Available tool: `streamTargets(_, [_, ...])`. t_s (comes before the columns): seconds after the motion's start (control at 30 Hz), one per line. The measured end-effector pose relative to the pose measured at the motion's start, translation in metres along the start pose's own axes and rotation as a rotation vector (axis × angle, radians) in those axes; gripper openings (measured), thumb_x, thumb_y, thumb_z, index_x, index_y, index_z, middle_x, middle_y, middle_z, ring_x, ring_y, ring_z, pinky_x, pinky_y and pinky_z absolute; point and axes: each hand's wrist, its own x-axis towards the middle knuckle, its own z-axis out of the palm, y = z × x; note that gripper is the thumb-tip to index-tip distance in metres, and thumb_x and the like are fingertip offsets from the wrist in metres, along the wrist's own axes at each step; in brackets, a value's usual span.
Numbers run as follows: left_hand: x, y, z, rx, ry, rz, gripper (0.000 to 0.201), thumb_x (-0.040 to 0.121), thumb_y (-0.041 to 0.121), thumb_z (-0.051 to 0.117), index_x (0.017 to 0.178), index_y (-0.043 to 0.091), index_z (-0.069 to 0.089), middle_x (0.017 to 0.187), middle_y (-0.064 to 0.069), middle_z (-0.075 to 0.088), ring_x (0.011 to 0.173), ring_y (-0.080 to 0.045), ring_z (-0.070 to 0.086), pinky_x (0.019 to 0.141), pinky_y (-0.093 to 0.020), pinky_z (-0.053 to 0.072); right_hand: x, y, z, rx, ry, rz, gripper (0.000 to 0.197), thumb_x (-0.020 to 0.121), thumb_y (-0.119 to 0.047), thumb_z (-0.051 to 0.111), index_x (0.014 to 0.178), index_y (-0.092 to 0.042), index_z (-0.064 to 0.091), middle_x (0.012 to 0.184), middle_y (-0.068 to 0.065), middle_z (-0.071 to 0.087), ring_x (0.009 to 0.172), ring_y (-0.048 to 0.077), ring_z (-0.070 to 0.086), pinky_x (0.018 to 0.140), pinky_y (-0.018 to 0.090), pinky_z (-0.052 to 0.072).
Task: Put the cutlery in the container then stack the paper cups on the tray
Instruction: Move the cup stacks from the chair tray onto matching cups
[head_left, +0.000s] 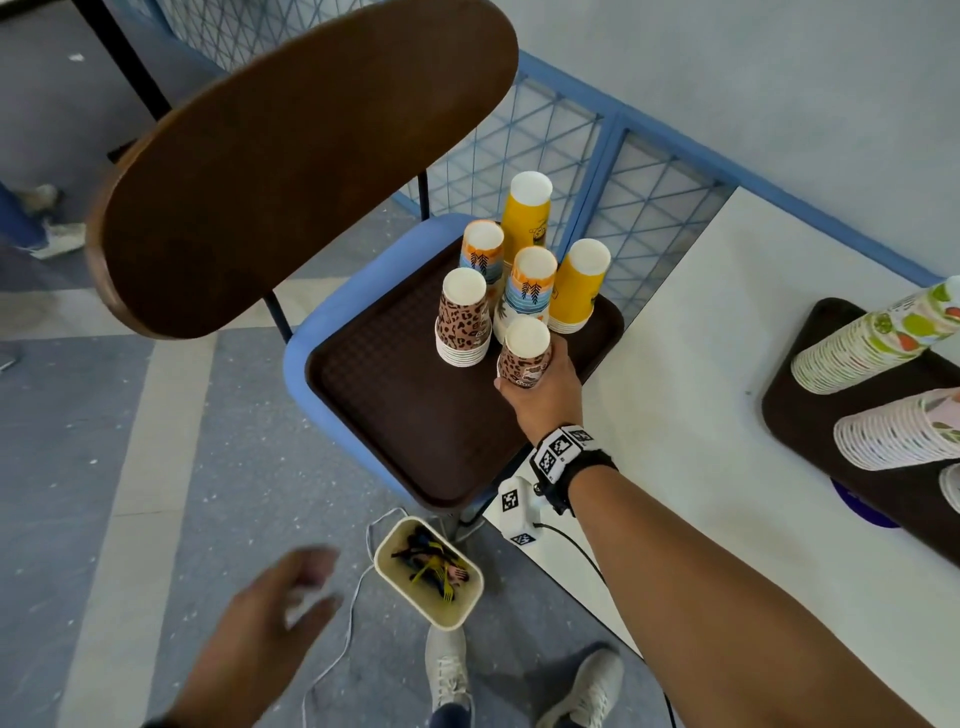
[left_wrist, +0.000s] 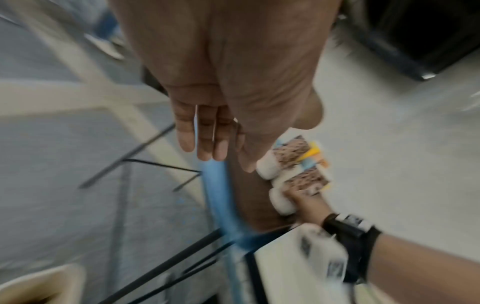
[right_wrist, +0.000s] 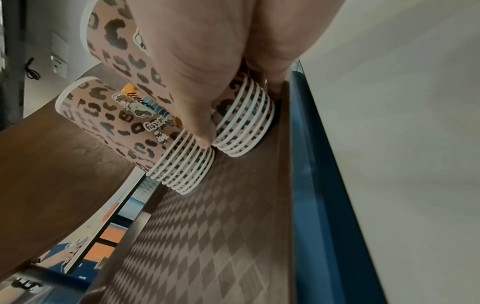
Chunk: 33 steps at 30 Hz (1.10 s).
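A brown tray (head_left: 415, 431) lies on a blue chair seat (head_left: 332, 317). Upside-down stacks of paper cups stand at its far right: a leopard-print stack (head_left: 462, 319), striped stacks (head_left: 527, 291) and yellow stacks (head_left: 576, 286). My right hand (head_left: 540, 384) grips a second leopard-print stack (head_left: 522, 353) (right_wrist: 241, 121) that stands with its rims on the tray (right_wrist: 207, 236), next to the first leopard stack (right_wrist: 135, 131). My left hand (head_left: 291, 592) (left_wrist: 207, 131) hangs empty over the floor, fingers straight and together. A beige container (head_left: 428, 577) on the floor holds black, yellow and pink cutlery (head_left: 431, 564).
The chair's brown backrest (head_left: 291, 156) rises to the left of the tray. A white table (head_left: 727, 415) at the right carries another dark tray (head_left: 883, 467) with lying cup stacks (head_left: 872, 343). A blue mesh fence (head_left: 597, 156) stands behind. My feet (head_left: 447, 670) and a white cable (head_left: 343, 639) are on the floor.
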Motion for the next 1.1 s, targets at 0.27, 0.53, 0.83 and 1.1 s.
streamTargets(0.27, [0.23,0.099,0.055,-0.095,0.025,0.189,0.112,0.07,0.03,0.093,0.157,0.017,0.024,0.154,-0.005,0.043,0.141,-0.017,0.042,0.117,-0.037,0.037,0.004,0.005,-0.002,0.03,-0.026,-0.015,0.082,0.064,-0.026,0.09,0.133,-0.03,0.047,0.13,0.0,0.062,0.122,0.021,0.058,0.104,0.044,0.05])
streamTargets(0.53, [0.284,0.098,0.086,-0.248,-0.028,0.167,0.113,0.06,0.032,0.096,0.15,0.033,0.028,0.141,0.008,0.056,0.129,-0.013,0.056,0.11,-0.041,0.046,0.009,0.009,-0.002,0.047,-0.023,-0.021,0.084,0.065,-0.028,0.09,0.136,-0.031,0.045,0.133,-0.005,0.061,0.126,0.018,0.056,0.105,0.043,0.049])
streamTargets(0.83, [0.278,0.114,0.093,-0.159,0.073,0.182,0.083,0.07,0.035,0.09,0.139,0.03,0.045,0.128,0.006,0.066,0.117,-0.011,0.062,0.097,-0.031,0.052,0.007,0.001,-0.004,0.038,-0.012,0.001,0.081,0.065,-0.028,0.089,0.134,-0.031,0.046,0.131,-0.004,0.062,0.123,0.018,0.059,0.103,0.042,0.051])
streamTargets(1.1, [0.247,0.133,0.088,-0.178,0.103,0.182,0.077,0.07,0.033,0.091,0.135,0.031,0.05,0.121,0.011,0.067,0.108,-0.005,0.063,0.087,-0.018,0.049,-0.006,-0.018,-0.035,0.059,-0.035,0.004,0.077,0.067,-0.031,0.089,0.132,-0.026,0.048,0.126,-0.005,0.066,0.115,0.018,0.063,0.094,0.029,0.051])
